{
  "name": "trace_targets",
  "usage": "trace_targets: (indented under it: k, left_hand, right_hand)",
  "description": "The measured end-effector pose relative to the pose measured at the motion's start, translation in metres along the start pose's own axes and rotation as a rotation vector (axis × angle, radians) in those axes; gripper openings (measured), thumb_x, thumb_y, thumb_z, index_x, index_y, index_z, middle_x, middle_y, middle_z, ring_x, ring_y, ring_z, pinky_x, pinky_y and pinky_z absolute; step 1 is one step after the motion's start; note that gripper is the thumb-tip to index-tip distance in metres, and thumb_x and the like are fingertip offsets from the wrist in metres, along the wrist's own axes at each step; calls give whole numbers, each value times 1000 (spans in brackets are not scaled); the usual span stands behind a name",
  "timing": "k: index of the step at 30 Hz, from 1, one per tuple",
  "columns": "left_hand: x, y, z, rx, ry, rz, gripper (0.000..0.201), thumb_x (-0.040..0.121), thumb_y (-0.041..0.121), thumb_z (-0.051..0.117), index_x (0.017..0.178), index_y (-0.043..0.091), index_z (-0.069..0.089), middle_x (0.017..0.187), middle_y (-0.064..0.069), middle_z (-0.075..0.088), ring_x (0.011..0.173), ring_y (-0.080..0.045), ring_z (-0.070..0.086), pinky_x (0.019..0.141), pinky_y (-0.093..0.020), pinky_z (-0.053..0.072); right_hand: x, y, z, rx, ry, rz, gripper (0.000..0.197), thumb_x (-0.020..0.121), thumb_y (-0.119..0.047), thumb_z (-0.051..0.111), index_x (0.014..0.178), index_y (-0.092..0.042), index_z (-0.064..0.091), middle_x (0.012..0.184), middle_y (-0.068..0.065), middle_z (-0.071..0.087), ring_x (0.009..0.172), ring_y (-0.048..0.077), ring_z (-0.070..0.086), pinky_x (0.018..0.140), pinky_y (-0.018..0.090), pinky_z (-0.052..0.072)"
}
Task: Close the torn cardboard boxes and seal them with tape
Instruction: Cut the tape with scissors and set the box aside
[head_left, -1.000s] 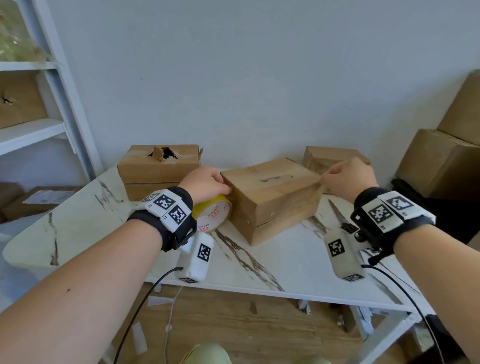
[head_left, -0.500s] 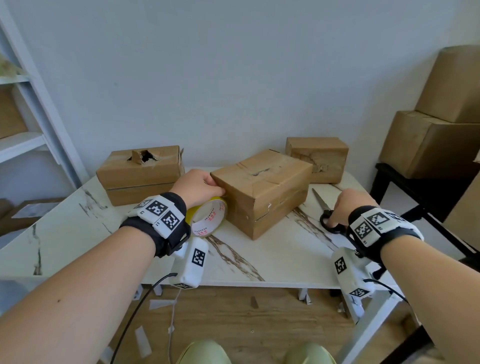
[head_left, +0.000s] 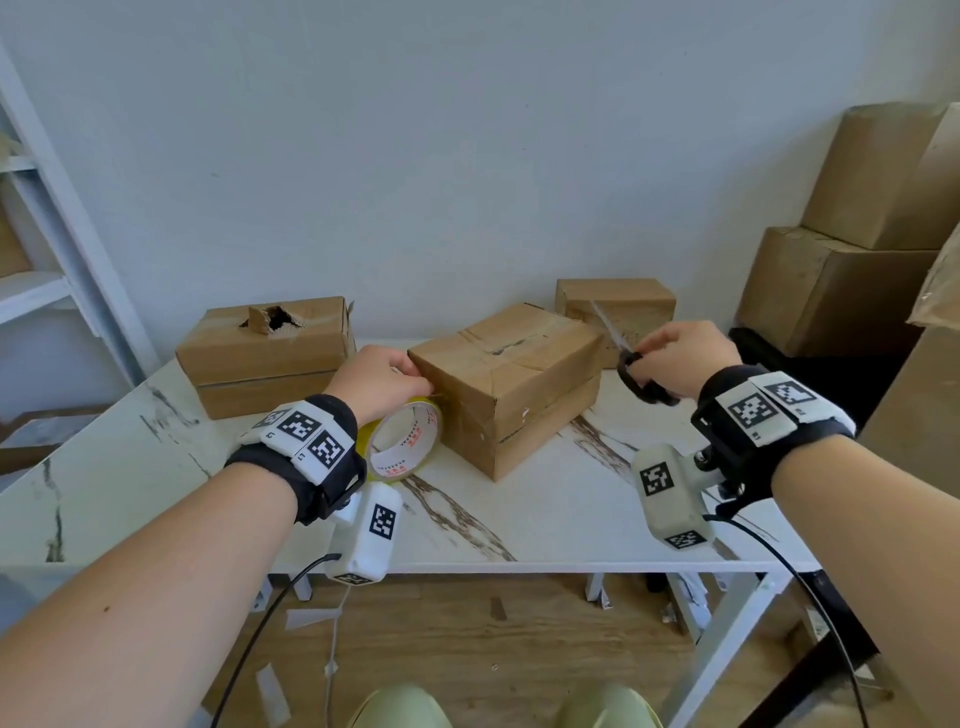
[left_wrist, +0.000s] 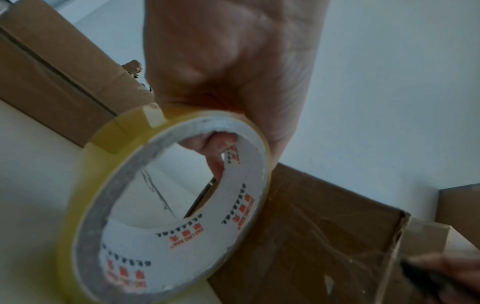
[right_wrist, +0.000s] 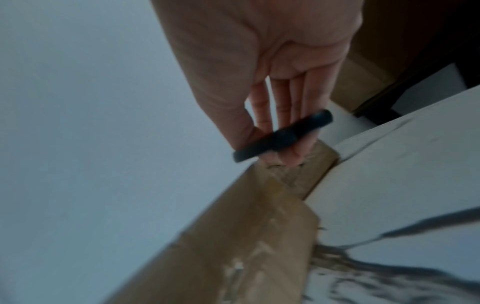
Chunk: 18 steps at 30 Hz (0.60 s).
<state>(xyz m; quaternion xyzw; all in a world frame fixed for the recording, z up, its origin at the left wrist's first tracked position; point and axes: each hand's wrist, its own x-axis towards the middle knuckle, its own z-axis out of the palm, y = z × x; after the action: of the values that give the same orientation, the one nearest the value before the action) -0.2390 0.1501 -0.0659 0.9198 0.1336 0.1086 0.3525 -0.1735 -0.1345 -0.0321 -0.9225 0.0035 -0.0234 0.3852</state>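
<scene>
Now my right hand (head_left: 680, 358) is up off the table (head_left: 545, 514), fingers curled round the black handles of the scissors (head_left: 631, 366), blade pointing up-left; 0.5 s ago it was only reaching them on the tabletop. My left hand (head_left: 382, 382) did not move: it still grips the yellow tape roll (head_left: 402, 441), pressed vs. the left end of the middle box (head_left: 506, 384). The torn box (head_left: 267, 353) stays at back-left, the small box (head_left: 615, 306) at back-right.

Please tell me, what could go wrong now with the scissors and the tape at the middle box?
1. The right hand grips the scissors blade-up in the air; reaching across, the tip could nick the left hand.
2. The left hand holds the tape roll against the middle box; the stretched tape may twist or stick to itself.
</scene>
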Motion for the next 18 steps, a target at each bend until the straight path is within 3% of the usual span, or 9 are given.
trace_targets:
  k: [2,4,7,13,18]
  left_hand:
    - [-2,-1,0,-14,-3,5,13,80,26,71,85,14,68,79,4,62,83,-18,58,76,-29,45]
    - [-4,-2,-1,-31,-6,4,16,80,27,71,89,13,69,82,2,63,85,-19,59,77,-30,46]
    - [-7,-3,-2,-45,-14,-7,16,81,26,69,93,15,71,87,2,64,89,-19,59,77,-31,46]
    - [-13,-2,-5,-89,-31,-26,19,82,28,69,97,17,70,87,2,63,93,-19,58,77,-28,41]
    - [-16,-2,-7,-76,-49,-62,31,81,38,70,94,9,69,93,-9,67,85,-22,60,80,-38,48]
  right_hand:
    - [-9,-15,-1,154,-44,-52,10,78,-13,74,76,-19,66,77,7,69,65,21,65,62,32,56]
    - [-19,-32,-1,248,-183,-106,11,74,-13,80,79,-14,70,69,9,70,55,18,61,56,29,54]
    - [-33,-53,3,199,-398,-187,13,74,-15,80,83,-11,71,60,7,67,44,13,55,44,21,47]
    - [-47,-71,12,59,-671,-164,28,77,-20,76,96,0,68,64,10,66,44,14,52,42,21,43]
    - [-52,-69,15,-44,-775,-163,23,80,-26,73,81,-6,61,65,12,63,44,15,52,41,20,43]
